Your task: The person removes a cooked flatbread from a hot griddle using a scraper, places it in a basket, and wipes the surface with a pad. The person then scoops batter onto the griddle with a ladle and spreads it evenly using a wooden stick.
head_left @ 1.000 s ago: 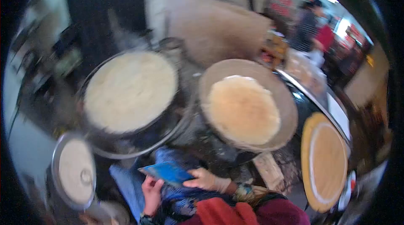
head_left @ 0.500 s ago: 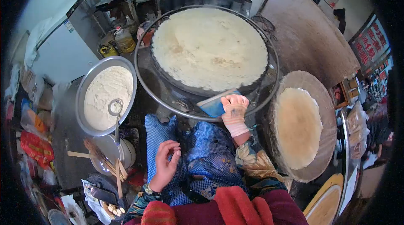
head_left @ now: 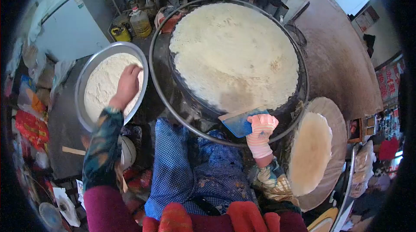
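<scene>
My right hand (head_left: pixel 261 130), in a pale pink glove, grips a blue scraper (head_left: pixel 237 125) at the front edge of the round griddle (head_left: pixel 184 82). A thin, pale sheet of batter (head_left: pixel 236 54) covers most of the griddle, with a darker patch near the scraper. My bare left hand (head_left: pixel 125 85) is over the metal bowl (head_left: pixel 79 89) of pale batter (head_left: pixel 100 82). Its fingers are curled and point down; what they hold, if anything, is hidden. The ladle that lay in this bowl earlier cannot be made out.
A metal ring (head_left: pixel 152 60) surrounds the griddle. To the right, thin round flatbreads (head_left: pixel 308 154) lie on a round mat (head_left: pixel 339 158). Oil bottles (head_left: pixel 140 23) stand behind the bowl, and a large brown board (head_left: pixel 338 54) leans at the back right.
My left hand has gone from above my lap to the batter bowl. My right hand still holds the scraper at the griddle's front edge. The view has shifted.
</scene>
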Demonstrator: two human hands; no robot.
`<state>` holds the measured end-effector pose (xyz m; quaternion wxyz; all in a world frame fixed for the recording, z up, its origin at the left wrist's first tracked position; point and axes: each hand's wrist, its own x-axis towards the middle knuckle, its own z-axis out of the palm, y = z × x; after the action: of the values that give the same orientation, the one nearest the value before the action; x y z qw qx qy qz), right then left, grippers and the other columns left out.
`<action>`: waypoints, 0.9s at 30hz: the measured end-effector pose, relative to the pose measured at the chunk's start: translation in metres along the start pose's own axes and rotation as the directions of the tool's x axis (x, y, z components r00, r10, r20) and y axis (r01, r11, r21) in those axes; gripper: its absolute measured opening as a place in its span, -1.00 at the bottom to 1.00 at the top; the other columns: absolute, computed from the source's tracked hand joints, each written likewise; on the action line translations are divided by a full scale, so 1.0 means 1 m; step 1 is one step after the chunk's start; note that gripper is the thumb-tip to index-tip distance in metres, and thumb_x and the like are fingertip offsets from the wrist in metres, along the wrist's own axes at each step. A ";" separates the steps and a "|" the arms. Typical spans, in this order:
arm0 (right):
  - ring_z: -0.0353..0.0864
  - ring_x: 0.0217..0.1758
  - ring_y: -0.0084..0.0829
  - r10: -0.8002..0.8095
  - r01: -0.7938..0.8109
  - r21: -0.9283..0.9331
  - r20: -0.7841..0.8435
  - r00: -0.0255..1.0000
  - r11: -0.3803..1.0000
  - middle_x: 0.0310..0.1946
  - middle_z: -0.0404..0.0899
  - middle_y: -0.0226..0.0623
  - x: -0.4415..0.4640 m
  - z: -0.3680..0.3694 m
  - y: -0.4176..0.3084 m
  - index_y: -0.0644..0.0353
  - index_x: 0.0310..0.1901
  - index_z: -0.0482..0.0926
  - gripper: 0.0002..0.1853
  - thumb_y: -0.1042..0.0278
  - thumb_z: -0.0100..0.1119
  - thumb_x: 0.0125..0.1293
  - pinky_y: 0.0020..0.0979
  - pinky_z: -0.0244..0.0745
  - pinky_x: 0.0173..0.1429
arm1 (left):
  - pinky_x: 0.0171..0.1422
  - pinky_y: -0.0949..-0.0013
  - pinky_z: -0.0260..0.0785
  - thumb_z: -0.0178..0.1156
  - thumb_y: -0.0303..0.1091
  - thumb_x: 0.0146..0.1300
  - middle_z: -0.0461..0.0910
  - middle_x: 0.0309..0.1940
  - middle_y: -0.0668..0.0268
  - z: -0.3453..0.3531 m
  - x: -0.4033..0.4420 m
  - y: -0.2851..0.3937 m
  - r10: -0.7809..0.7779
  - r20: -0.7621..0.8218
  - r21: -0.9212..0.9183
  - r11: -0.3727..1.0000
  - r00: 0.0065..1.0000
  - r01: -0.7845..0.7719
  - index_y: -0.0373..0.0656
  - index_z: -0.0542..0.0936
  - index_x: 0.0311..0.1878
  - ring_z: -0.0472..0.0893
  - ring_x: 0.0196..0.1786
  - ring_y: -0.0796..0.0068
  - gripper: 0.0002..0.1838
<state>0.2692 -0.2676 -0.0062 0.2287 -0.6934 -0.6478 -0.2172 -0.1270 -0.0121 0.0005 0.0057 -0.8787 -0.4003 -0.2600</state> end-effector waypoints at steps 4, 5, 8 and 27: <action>0.49 -0.36 -0.31 -0.009 0.009 -0.023 0.006 1.000 1.000 -0.57 0.42 -0.45 0.002 0.007 0.007 -0.09 -0.54 0.53 -0.93 0.31 0.20 -0.13 -0.18 0.25 -0.14 | 0.40 0.07 0.16 0.03 -0.50 0.08 0.47 0.07 0.03 0.041 0.034 -0.018 0.445 0.273 0.121 0.864 0.853 -0.489 -0.23 0.58 -0.12 0.42 0.22 0.07 -0.72; 0.49 -0.38 -0.30 -0.021 0.021 -0.022 -0.018 1.000 1.000 -0.59 0.41 -0.45 0.006 0.007 0.007 -0.10 -0.58 0.50 -0.93 0.29 0.21 -0.15 -0.19 0.24 -0.17 | 0.44 0.07 0.12 0.01 -0.46 0.10 0.49 0.07 0.03 0.059 0.033 -0.017 0.530 0.416 0.119 0.774 0.739 -0.622 -0.22 0.62 -0.16 0.41 0.26 0.11 -0.73; 0.48 -0.40 -0.30 -0.043 0.043 0.002 -0.074 0.996 0.999 -0.61 0.40 -0.45 0.012 0.006 0.007 -0.11 -0.64 0.45 -0.88 0.27 0.23 -0.17 -0.20 0.23 -0.23 | 0.17 0.22 0.27 0.19 -0.21 -0.06 0.63 -0.61 0.37 0.079 -0.001 0.038 0.209 0.727 0.292 0.768 0.654 -0.570 0.07 0.66 -0.60 0.66 -0.32 0.35 -0.88; 0.44 -0.24 -0.18 -0.022 0.022 0.063 0.002 1.000 0.998 -0.47 0.44 -0.29 0.012 0.003 0.006 0.02 -0.48 0.51 -0.95 0.33 0.16 -0.02 -0.12 0.21 -0.11 | 0.40 -0.37 -0.14 0.27 -0.23 0.10 0.30 0.17 -0.04 -0.002 -0.139 0.246 -0.148 0.215 -0.224 0.955 0.965 0.196 -0.27 0.41 0.15 0.28 0.28 -0.06 -0.43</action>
<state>0.2759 -0.2570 -0.0016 0.2471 -0.6791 -0.6622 -0.1982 -0.0301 -0.2776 -0.0130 -0.1641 -0.8557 -0.4393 -0.2188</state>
